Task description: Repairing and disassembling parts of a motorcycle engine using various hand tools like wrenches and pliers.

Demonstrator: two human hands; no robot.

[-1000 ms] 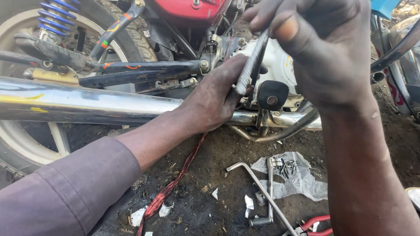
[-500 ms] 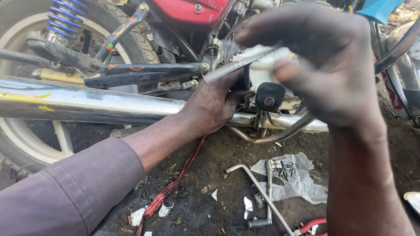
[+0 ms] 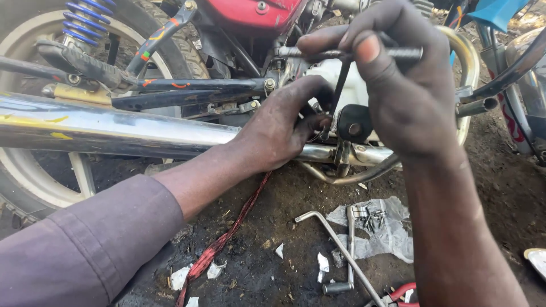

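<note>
Gripped crosswise in the right hand (image 3: 406, 94): a T-handled wrench (image 3: 364, 55), shaft dropping toward the motorcycle engine (image 3: 347, 85). Left hand (image 3: 284, 122) pinches near its tip; contact point hidden by fingers. Loose wrenches (image 3: 341, 250) on dirt, partly cut off.

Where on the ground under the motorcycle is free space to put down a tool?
Free: dark soil between the red wire strand and the bent steel wrench. Crowded: the crumpled plastic sheet with bolts, and near the chrome exhaust pipe.
</note>
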